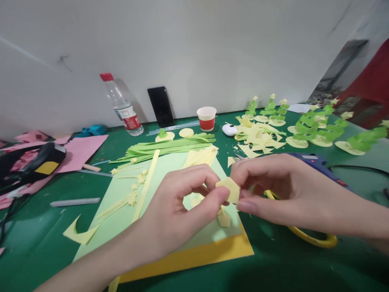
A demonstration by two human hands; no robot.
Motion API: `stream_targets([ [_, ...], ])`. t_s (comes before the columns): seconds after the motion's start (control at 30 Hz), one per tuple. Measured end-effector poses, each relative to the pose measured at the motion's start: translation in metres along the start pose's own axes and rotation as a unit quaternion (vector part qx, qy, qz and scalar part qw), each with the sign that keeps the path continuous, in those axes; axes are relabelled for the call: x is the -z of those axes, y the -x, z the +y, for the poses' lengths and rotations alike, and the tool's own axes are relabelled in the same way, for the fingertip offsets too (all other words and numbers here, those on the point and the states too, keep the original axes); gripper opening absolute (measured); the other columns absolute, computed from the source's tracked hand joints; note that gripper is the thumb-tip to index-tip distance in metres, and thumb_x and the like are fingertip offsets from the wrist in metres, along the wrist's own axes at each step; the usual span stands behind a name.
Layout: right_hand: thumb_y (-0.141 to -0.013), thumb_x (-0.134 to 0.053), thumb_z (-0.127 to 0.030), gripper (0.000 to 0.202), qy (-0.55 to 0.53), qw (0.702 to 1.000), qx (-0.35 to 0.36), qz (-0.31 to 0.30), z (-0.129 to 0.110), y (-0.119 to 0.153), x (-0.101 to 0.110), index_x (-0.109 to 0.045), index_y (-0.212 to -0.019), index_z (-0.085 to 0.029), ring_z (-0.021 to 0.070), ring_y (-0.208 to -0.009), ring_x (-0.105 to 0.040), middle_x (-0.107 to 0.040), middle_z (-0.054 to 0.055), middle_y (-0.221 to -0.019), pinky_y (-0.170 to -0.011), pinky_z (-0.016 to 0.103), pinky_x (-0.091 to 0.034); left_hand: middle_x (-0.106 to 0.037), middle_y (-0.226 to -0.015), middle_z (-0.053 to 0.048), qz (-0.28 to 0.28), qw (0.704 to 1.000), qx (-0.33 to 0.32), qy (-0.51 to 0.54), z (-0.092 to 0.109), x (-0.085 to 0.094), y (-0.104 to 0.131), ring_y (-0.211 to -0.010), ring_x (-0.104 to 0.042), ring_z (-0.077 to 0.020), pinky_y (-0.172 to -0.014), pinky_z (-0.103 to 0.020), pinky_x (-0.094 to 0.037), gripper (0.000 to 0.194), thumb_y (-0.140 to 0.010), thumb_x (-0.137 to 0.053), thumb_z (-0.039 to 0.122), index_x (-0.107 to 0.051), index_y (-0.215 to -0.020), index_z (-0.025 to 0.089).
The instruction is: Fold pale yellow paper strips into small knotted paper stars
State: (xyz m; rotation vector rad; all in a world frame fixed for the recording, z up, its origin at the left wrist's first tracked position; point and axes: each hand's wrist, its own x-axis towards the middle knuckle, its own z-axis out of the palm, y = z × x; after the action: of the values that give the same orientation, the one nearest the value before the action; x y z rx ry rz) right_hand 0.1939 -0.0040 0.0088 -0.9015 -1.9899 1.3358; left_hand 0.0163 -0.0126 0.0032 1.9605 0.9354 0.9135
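That yellow folded paper pentagon (230, 190) is between both hands over the green sheet; left hand (188, 202) thumb + finger pinched shut on it, right hand (273, 186) fingers curled at its edge, grip unclear. Prob feather-light, crushable, so hold edges w/ fingertips.

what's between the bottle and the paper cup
In the head view, a black phone leans on the wall between bottle and cup, translucent sticks at its foot.

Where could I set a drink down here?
Bare green table shows below the yellow handle and left of the curved paper scrap. It is crowded at back right, with cut scraps and green paper plants.
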Motion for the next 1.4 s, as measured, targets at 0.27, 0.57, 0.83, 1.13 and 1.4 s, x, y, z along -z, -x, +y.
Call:
stream_targets([
  [0.27,-0.078,-0.056,-0.015,0.015,0.014,0.999,0.021,0.038,-0.004,0.002,-0.003,-0.057,-0.063,-0.018,0.0046,-0.048,-0.042,-0.052,-0.005,-0.058,-0.041,0.014,-0.033,-0.054,-0.062,0.003,0.011,1.0,-0.015,0.002,0.002,-0.002,0.002,-0.058,-0.05,-0.0086,-0.055,-0.019,-0.041,0.024,-0.086,-0.048,0.017,-0.052,-0.062,0.017],
  [0.57,-0.078,-0.045,-0.012,0.019,0.04,0.998,-0.023,-0.049,0.0,-0.002,0.007,-0.047,-0.059,-0.017,0.0039,-0.045,-0.033,-0.038,-0.007,-0.052,-0.039,0.015,-0.026,-0.055,-0.059,0.003,-0.127,0.991,0.031,0.029,-0.005,-0.005,-0.001,-0.058,-0.053,-0.0095,-0.058,-0.017,-0.041,0.03,-0.086,-0.043,0.016,-0.055,-0.059,0.016],
  [0.83,-0.085,-0.042,-0.035,0.024,0.449,0.889,-0.092,-0.009,0.023,0.014,0.026,-0.059,-0.077,-0.02,0.0157,-0.06,-0.054,-0.06,0.003,-0.071,-0.05,0.025,-0.039,-0.052,-0.056,0.001,-0.065,0.988,0.101,0.1,-0.026,-0.025,0.002,-0.056,-0.049,-0.0121,-0.058,-0.022,-0.041,0.032,-0.084,-0.042,0.028,-0.049,-0.054,0.018],
  [1.13,-0.075,-0.048,-0.02,0.04,0.533,0.814,-0.22,0.066,0.095,0.084,0.038,-0.054,-0.112,-0.007,0.0306,-0.087,-0.062,-0.063,0.019,-0.1,-0.071,0.04,-0.051,-0.055,-0.053,-0.001,-0.083,0.985,0.087,0.124,-0.042,-0.05,0.016,-0.056,-0.051,-0.0138,-0.062,-0.025,-0.044,0.034,-0.082,-0.046,0.027,-0.061,-0.053,0.018],
  [1.4,-0.058,-0.051,-0.01,0.077,0.502,0.812,-0.288,0.072,0.091,0.066,0.037,-0.039,-0.134,-0.011,0.0123,-0.045,-0.058,-0.057,0.019,-0.116,-0.041,0.025,-0.046,-0.059,-0.057,-0.002,-0.068,0.985,0.072,0.139,-0.047,-0.052,0.019,-0.057,-0.052,-0.0138,-0.06,-0.025,-0.043,0.032,-0.083,-0.047,0.027,-0.064,-0.057,0.018],
])
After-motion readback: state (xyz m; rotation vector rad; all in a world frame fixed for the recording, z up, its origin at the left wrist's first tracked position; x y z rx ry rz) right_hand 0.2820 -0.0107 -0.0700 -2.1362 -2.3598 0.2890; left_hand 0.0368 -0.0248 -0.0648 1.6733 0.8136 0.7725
